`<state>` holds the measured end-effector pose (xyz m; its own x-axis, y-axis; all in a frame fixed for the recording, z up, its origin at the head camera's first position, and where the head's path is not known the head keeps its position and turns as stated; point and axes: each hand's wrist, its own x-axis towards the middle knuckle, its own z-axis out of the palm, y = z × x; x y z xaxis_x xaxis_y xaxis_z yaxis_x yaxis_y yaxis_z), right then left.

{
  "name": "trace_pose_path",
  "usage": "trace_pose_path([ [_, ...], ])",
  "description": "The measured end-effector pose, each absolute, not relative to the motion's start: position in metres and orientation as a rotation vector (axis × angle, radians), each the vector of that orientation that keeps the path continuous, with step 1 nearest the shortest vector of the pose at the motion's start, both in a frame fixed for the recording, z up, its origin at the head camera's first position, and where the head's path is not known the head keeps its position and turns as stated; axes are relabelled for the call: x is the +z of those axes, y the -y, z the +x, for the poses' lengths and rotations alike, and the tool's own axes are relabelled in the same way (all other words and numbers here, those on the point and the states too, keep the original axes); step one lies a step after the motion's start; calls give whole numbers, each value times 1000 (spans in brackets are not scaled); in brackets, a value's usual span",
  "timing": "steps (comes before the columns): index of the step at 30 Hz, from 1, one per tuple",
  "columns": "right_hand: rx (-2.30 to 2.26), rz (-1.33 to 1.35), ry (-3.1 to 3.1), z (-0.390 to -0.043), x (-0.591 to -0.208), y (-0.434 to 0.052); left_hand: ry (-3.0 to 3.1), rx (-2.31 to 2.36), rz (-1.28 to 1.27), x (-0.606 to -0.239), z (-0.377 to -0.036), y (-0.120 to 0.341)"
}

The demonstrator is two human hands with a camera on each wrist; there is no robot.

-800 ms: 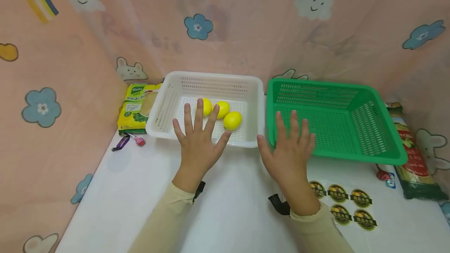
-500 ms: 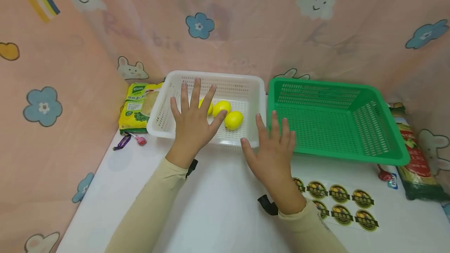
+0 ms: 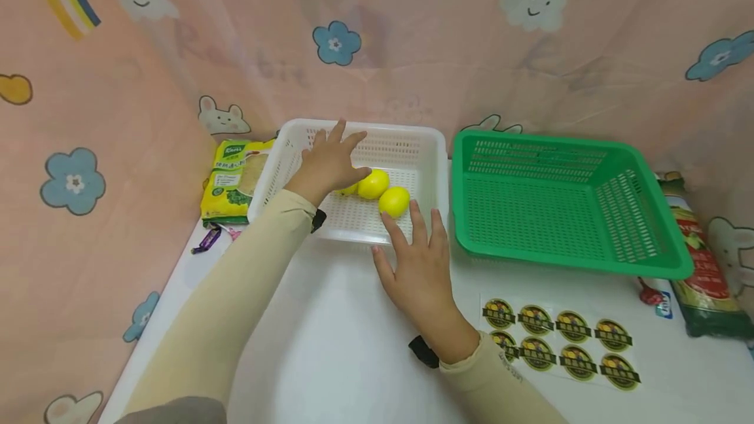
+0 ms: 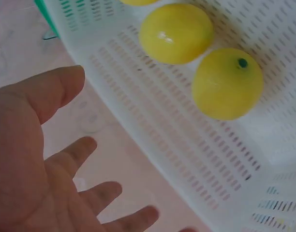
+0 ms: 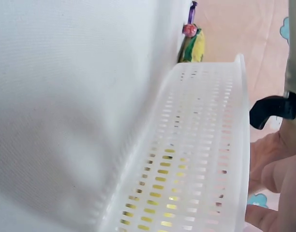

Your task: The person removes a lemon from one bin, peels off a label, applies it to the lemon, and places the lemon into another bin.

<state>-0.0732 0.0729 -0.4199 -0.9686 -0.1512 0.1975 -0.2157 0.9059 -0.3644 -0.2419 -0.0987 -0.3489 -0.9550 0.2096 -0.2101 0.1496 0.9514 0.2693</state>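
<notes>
Over the white basket (image 3: 353, 238), left half: here's the left hand (image 3: 330, 162) reaching in, fingers spread and loosely bent, gripping nothing.
White basket's front edge, toward the right corner: the right hand (image 3: 419, 280) is hanging there, fingers parted, holding nothing; whether it's touching the rim, I can't tell.
Lemons (image 3: 394, 202): all three are lying on the basket floor, the left one partly hiding under the left hand.
Green basket (image 3: 565, 265): the right hand is swinging away from it while the left is pushing deeper, so both are now closing in on the lemons.
</notes>
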Motion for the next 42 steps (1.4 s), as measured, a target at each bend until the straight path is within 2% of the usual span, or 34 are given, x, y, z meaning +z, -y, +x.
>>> trace_pose_path([
  [10,546,263,2853,-71,-419,-75,-2531,431,156,-365,-274,108],
  [23,564,184,2834,-68,-409,-76,-2580,512,188,-377,-265,111],
  [35,578,135,2872,-69,-411,-81,-2557,667,150,-399,-277,115],
  [42,600,135,2891,-73,-411,-83,-2613,885,235,-387,-278,116],
])
